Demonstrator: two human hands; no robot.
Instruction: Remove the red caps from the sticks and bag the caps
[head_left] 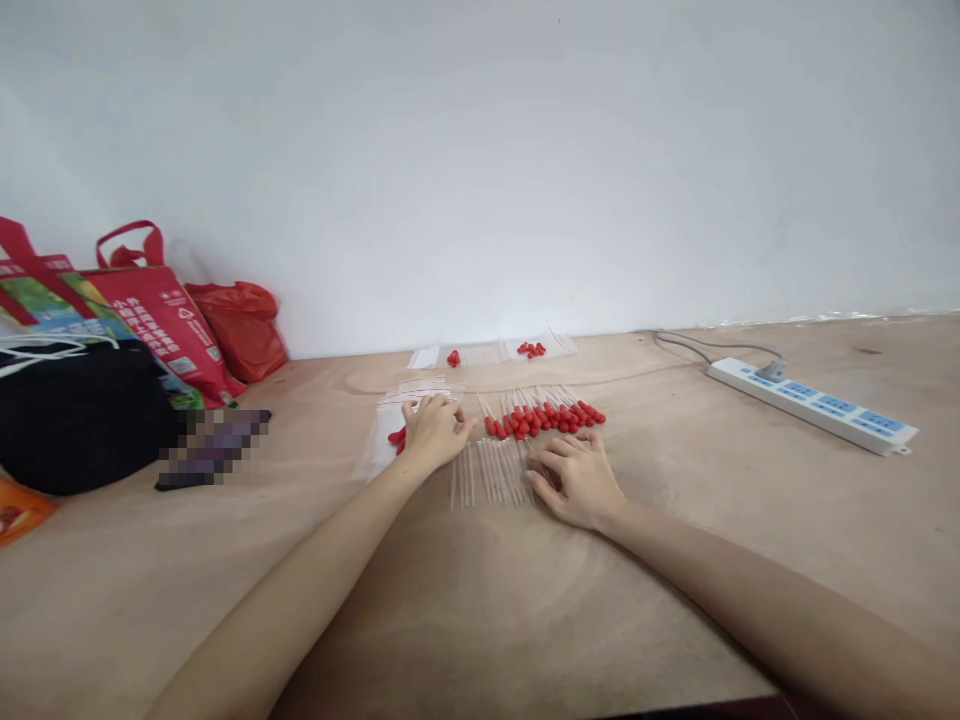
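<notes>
Red-tipped sticks [536,418] are laid in a crowded row on the wooden table [465,620], with thin pale sticks [501,475] spread on its near side. The left hand [437,432] is placed at the clear bags [384,420], its fingers loosely bent; whether anything is gripped cannot be told. The right hand [577,478] is rested beside the pale sticks, fingers partly curled (a hold, likewise, cannot be determined). The power strip [814,405] is set well apart, at right.
</notes>
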